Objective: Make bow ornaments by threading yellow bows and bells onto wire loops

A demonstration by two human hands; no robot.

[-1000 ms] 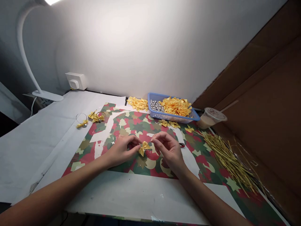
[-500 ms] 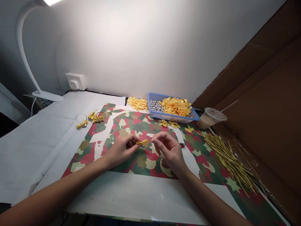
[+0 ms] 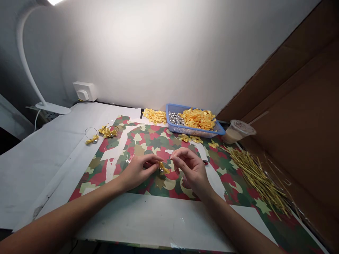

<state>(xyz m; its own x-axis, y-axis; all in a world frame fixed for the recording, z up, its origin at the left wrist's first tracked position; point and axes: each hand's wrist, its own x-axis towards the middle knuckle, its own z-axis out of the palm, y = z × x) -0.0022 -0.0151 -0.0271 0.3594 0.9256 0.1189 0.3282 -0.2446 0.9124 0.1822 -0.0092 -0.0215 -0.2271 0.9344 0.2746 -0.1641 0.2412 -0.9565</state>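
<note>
Between the thumb and fingers of my left hand [image 3: 139, 171] is a yellow ribbon bow [image 3: 166, 170] with a small silver bell [image 3: 161, 170] at its middle. The bow hangs tilted just above the patterned sheet [image 3: 156, 187]. My right hand [image 3: 191, 171] is a short way to the right, apart from the bow, with thumb and forefinger pinched together. Whatever that pinch may hold is too small to make out. Further left lie a yellow bow with a bell and a thin loop [image 3: 91, 140] and a small cluster of similar bows [image 3: 108, 132].
A blue basket [image 3: 190, 132] at the back holds silver bells [image 3: 176, 119] and yellow bows [image 3: 200, 118]. More bows [image 3: 154, 116] lie beside it. To the right are a lidded cup [image 3: 235, 133], a bundle of golden ties [image 3: 255, 174] and cardboard [image 3: 293, 106]. A lamp [image 3: 23, 53] stands left.
The bow in my left hand has turned and tipped downward, so its bell now faces me. My right hand has stayed nearly in place, still pinched.
</note>
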